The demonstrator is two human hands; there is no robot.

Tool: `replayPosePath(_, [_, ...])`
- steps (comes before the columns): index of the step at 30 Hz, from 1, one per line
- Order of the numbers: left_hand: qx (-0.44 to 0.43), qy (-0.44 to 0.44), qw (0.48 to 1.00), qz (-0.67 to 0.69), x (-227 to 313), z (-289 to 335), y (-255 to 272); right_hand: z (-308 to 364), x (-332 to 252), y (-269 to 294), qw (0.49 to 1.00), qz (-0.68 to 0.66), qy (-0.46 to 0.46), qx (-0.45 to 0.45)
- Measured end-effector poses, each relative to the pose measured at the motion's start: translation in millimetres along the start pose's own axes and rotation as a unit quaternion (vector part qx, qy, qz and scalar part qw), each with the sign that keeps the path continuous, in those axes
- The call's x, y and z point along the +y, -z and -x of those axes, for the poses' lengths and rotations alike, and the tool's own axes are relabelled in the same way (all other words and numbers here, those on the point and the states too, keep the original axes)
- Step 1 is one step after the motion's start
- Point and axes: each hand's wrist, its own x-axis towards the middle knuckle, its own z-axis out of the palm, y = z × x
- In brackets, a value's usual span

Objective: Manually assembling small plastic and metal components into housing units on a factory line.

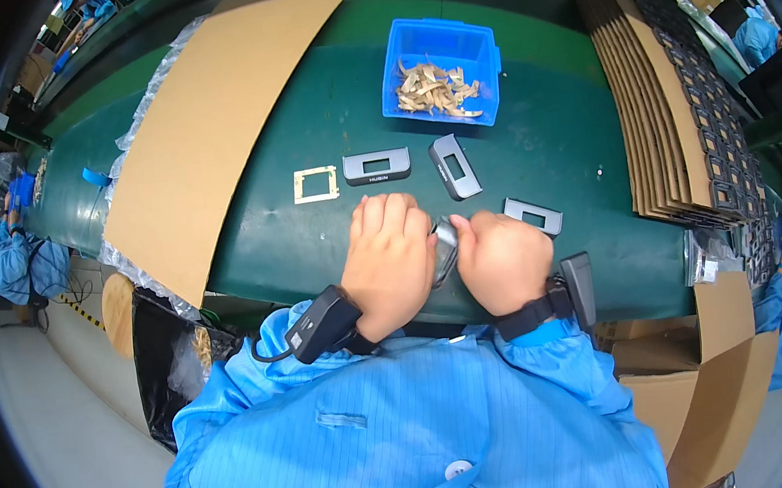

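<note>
Close to the table's near edge, my left hand (386,259) and my right hand (509,258) are both closed on a grey plastic cover (445,252). It is tilted between them, and my fingers hide much of it. Beyond my left hand lie a grey cover with a rectangular window (354,168) and a thin, pale square frame (298,187). A second windowed cover (441,155) stands at an angle past the gap between my hands. The third cover (554,222) is just right of my right hand.
A blue bin (445,33) with torn tan strips (437,90) stands at the back. One large cardboard sheet (216,119) covers the left side. Upright cardboard layers (648,103) with dark parts line the right. An open carton (726,390) is below right; people work at both sides.
</note>
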Motion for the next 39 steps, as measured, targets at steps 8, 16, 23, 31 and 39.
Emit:
replayPosePath(8, [-0.029, -0.074, 0.966, 0.246, 2.5, -46.8, 61.8, -26.8, 8.3, 63.4, 0.758, -0.609, -0.141, -0.185])
replayPosePath(16, [-0.017, 0.056, 0.918, 0.393, -3.1, -99.6, 69.0, -62.1, 23.0, 63.6, 0.734, -0.662, -0.117, -0.098])
replayPosePath(23, [0.155, 0.015, 0.901, 0.404, -5.3, -140.7, 37.9, -100.6, 31.7, 47.7, 0.756, -0.647, -0.086, 0.037])
replayPosePath(31, [0.142, 0.056, 0.872, 0.465, -19.8, -140.3, 21.9, -89.2, 36.2, 16.0, 0.758, -0.651, -0.016, 0.046])
replayPosePath(39, [0.098, 0.034, 0.904, 0.415, -29.4, -138.2, 15.4, -91.0, 47.5, 15.1, 0.734, -0.678, -0.007, -0.032])
